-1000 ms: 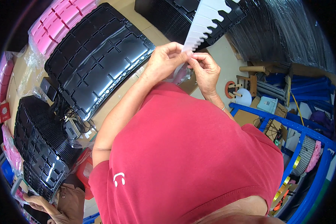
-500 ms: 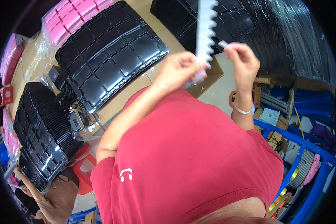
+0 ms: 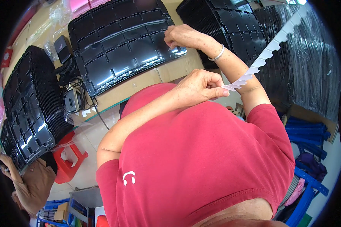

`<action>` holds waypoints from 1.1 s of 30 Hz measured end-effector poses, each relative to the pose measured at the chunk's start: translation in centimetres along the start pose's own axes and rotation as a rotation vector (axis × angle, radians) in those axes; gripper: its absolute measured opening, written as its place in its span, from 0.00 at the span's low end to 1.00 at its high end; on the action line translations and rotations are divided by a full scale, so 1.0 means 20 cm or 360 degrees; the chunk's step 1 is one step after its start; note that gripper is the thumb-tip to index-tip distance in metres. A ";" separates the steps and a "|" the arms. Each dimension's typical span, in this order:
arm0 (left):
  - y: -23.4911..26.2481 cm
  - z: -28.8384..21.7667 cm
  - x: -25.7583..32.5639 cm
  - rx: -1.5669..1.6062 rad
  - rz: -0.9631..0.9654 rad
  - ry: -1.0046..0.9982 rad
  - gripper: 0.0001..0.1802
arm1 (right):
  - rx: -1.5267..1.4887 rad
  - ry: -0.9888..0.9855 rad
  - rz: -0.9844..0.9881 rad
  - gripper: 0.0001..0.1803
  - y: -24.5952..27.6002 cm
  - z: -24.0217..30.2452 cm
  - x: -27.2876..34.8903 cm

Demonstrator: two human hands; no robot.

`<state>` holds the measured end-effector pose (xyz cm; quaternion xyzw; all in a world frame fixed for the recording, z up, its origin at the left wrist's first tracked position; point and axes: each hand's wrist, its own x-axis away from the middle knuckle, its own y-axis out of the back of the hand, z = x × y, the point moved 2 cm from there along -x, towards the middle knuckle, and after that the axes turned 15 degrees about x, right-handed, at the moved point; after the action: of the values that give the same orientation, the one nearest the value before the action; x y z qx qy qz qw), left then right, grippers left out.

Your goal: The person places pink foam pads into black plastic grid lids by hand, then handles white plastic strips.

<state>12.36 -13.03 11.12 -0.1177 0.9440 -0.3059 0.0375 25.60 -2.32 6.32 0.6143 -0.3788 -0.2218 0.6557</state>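
Observation:
My left hand (image 3: pixel 201 86) pinches the lower end of a long white strip with a stepped, toothed edge (image 3: pixel 271 48) between thumb and fingers. The strip slants up to the right and passes in front of my right forearm. Across the table, my right hand (image 3: pixel 182 37) is at the right end of a glossy black moulded plastic tray (image 3: pixel 117 62), fingers closed and pointing down. A small pale piece shows under its fingertips, near the tray's front right corner; whether it touches the tray I cannot tell.
Black tray stacks stand left (image 3: pixel 30 102) and back right (image 3: pixel 235 26). A black device (image 3: pixel 63 49) and a grey adapter with cables (image 3: pixel 72 100) lie left of the tray. A red stool (image 3: pixel 68 159) stands below. A co-worker (image 3: pixel 34 178) is at lower left. Film-wrapped goods (image 3: pixel 310 64) rise right.
My right hand has swung left from beside the strip to the tray's right end, carrying the small piece. My left hand has lowered slightly, and the strip now tilts right. The view has shifted.

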 end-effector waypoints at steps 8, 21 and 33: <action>0.05 -0.01 -0.01 -0.0198 -0.0162 -0.0076 0.14 | 0.0153 0.0070 0.0040 0.07 -0.12 0.00 -0.09; 0.05 0.03 -0.12 -0.0248 -0.0161 -0.0120 0.13 | -0.0466 -0.0254 -0.0029 0.11 -0.17 -0.10 -0.01; 0.09 0.05 -0.12 -0.0191 -0.0279 -0.0211 0.14 | -0.0480 -0.0119 0.0045 0.13 -0.17 -0.09 -0.01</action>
<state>14.50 -11.49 9.25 -0.2219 0.9421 -0.2427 0.0658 27.42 -1.50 3.05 0.4947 -0.3741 -0.2897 0.7290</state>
